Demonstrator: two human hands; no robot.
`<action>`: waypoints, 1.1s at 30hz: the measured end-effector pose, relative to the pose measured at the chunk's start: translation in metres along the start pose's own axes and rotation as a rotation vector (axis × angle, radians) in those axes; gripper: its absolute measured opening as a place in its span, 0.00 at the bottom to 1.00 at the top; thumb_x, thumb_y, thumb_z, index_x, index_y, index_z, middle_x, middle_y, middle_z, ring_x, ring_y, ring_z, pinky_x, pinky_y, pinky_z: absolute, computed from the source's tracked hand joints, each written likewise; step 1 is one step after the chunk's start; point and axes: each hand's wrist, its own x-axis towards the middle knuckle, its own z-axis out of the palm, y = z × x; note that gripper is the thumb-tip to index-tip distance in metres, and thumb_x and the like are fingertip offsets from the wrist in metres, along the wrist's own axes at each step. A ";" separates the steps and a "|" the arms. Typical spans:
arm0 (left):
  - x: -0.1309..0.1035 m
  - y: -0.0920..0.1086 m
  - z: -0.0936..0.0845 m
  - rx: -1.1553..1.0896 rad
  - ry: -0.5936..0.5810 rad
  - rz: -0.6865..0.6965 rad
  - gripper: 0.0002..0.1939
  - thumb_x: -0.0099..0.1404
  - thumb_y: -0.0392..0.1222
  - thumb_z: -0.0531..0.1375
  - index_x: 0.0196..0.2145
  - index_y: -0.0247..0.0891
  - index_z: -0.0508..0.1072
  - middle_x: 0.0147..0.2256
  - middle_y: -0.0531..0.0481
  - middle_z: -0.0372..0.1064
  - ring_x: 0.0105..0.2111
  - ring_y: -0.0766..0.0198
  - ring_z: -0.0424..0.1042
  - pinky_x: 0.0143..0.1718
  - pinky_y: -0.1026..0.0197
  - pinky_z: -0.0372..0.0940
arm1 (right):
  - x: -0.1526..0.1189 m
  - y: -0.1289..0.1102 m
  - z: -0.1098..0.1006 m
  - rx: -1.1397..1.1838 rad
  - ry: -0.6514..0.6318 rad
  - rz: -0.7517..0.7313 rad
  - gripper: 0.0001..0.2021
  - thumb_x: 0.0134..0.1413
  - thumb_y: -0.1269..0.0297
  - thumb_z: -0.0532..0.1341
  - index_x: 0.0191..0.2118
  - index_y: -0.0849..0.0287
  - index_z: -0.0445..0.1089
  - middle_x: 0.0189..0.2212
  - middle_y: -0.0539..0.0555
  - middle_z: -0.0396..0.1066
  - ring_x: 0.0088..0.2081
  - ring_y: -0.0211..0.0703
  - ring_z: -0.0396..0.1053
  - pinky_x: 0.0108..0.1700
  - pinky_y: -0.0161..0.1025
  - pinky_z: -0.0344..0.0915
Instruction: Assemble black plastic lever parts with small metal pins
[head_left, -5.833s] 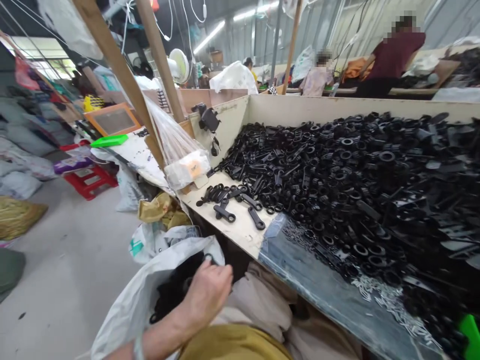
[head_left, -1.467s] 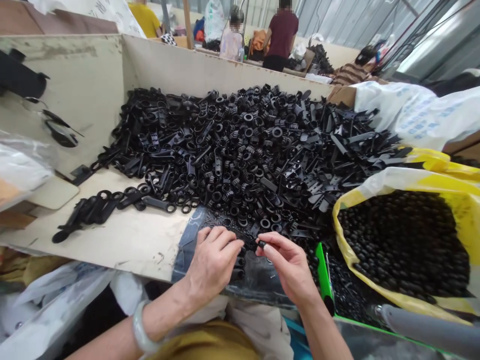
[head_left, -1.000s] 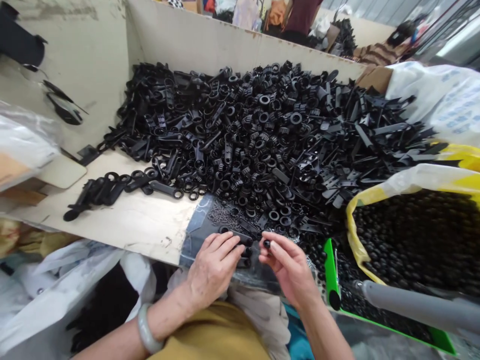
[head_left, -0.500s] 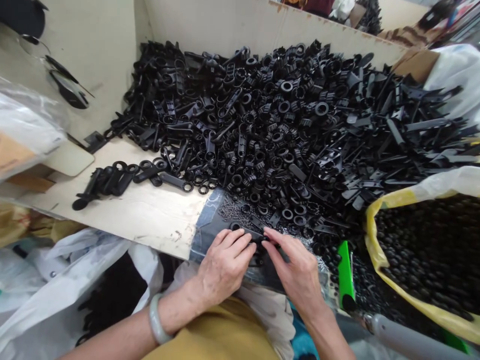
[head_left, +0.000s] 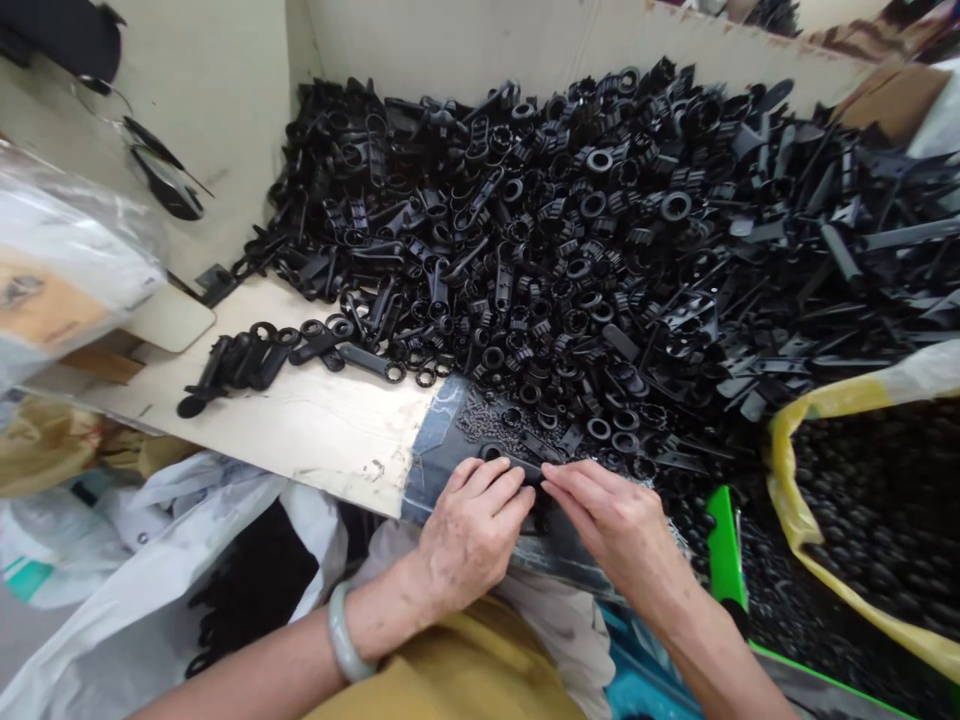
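Note:
A long black plastic part [head_left: 529,468] with a ring at one end lies on the dark, tape-edged pad [head_left: 429,470] at the front of the table. My left hand [head_left: 472,520] presses over it, fingers together, and holds it down. At its right end, the thumb and fingertips of my right hand [head_left: 619,515] are pinched; any small piece between them is hidden. Just behind my fingers are tiny dark metal pieces [head_left: 487,420] and several loose black parts.
A big heap of black plastic parts [head_left: 540,230] fills the back. More handle-like parts [head_left: 247,360] lie in a row at left. On the right are a yellow-rimmed sack [head_left: 784,480] of black pieces and a bright green bar [head_left: 726,550]. An open white bag [head_left: 150,590] hangs at front left.
The view has shifted, so everything sits farther right. My right-hand fingers have closed tighter together at the part's end; my left hand keeps its hold.

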 end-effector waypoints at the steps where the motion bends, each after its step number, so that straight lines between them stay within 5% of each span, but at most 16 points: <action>1: 0.002 -0.001 -0.003 -0.036 0.009 -0.005 0.14 0.73 0.34 0.56 0.52 0.38 0.76 0.52 0.45 0.77 0.55 0.53 0.70 0.58 0.48 0.60 | 0.000 0.000 0.000 0.004 0.014 0.000 0.12 0.72 0.65 0.55 0.47 0.56 0.78 0.39 0.55 0.81 0.37 0.43 0.80 0.41 0.38 0.78; 7: 0.045 -0.042 -0.029 -0.014 0.103 -0.113 0.10 0.74 0.34 0.56 0.45 0.37 0.78 0.40 0.46 0.76 0.41 0.58 0.71 0.45 0.54 0.65 | -0.002 0.001 0.003 0.090 0.057 0.023 0.11 0.71 0.64 0.57 0.48 0.52 0.78 0.40 0.54 0.81 0.38 0.44 0.81 0.41 0.39 0.78; 11: 0.075 -0.080 -0.029 0.163 -0.040 -0.135 0.08 0.71 0.34 0.59 0.45 0.37 0.78 0.38 0.46 0.75 0.40 0.55 0.71 0.45 0.51 0.64 | -0.002 0.002 0.005 0.096 0.044 0.020 0.12 0.71 0.63 0.57 0.48 0.52 0.78 0.40 0.54 0.81 0.38 0.45 0.80 0.42 0.40 0.78; 15: 0.084 -0.092 -0.027 0.159 -0.110 -0.115 0.06 0.69 0.33 0.62 0.41 0.38 0.78 0.37 0.48 0.75 0.41 0.56 0.72 0.45 0.52 0.63 | -0.001 0.000 0.003 0.125 0.020 0.047 0.12 0.71 0.64 0.57 0.50 0.51 0.78 0.41 0.55 0.81 0.39 0.46 0.80 0.45 0.42 0.78; 22: 0.063 -0.052 -0.049 -0.334 0.012 -0.271 0.03 0.66 0.36 0.65 0.38 0.40 0.79 0.33 0.53 0.78 0.34 0.63 0.75 0.38 0.61 0.67 | 0.012 0.014 -0.018 0.157 0.120 0.169 0.11 0.71 0.63 0.58 0.49 0.53 0.77 0.43 0.53 0.80 0.42 0.44 0.79 0.45 0.39 0.73; 27: 0.042 -0.007 -0.038 -0.648 -0.029 -0.369 0.05 0.64 0.36 0.65 0.38 0.41 0.80 0.33 0.55 0.79 0.33 0.65 0.76 0.38 0.63 0.69 | 0.039 0.033 -0.007 -0.254 0.132 0.214 0.10 0.70 0.64 0.57 0.46 0.55 0.77 0.37 0.55 0.77 0.40 0.46 0.75 0.40 0.40 0.68; 33: 0.033 -0.004 -0.030 -1.170 -0.059 -0.729 0.16 0.63 0.45 0.67 0.48 0.40 0.82 0.40 0.47 0.82 0.38 0.62 0.79 0.42 0.60 0.73 | 0.055 0.031 0.015 -0.506 0.078 0.219 0.09 0.67 0.68 0.59 0.41 0.55 0.77 0.36 0.55 0.73 0.39 0.46 0.71 0.36 0.40 0.63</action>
